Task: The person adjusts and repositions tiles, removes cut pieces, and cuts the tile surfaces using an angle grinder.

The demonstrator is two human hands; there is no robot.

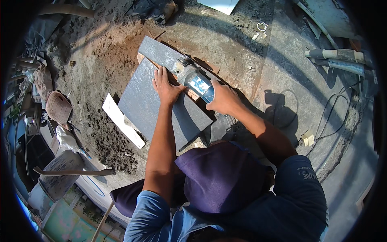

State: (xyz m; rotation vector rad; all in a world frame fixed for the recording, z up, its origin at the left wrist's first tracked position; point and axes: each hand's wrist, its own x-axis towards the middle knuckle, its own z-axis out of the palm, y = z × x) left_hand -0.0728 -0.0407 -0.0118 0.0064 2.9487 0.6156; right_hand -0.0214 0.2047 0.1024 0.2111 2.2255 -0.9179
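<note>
A large dark grey tile (pixel 141 101) lies on the ground, with a long slot or gap along its upper right part where a light tan strip shows. My right hand (pixel 221 97) grips the blue body of an angle grinder (pixel 194 79), whose grey head rests at that gap. My left hand (pixel 165 84) lies on the tile just left of the grinder, fingers stretched out and pointing up the picture, thumb close to the tool. Whether the grinder's disc touches the tile, I cannot tell. A narrow white offcut (pixel 121 121) lies beside the tile's left edge.
Dirt and rubble (pixel 121 157) surround the tile. A cable (pixel 326 125) and pipes (pixel 334 56) lie at the right. A white board (pixel 217 4) lies at the top. Buckets, sacks and a wooden handle (pixel 72 171) crowd the left. My knee in purple cloth (pixel 217 177) is below.
</note>
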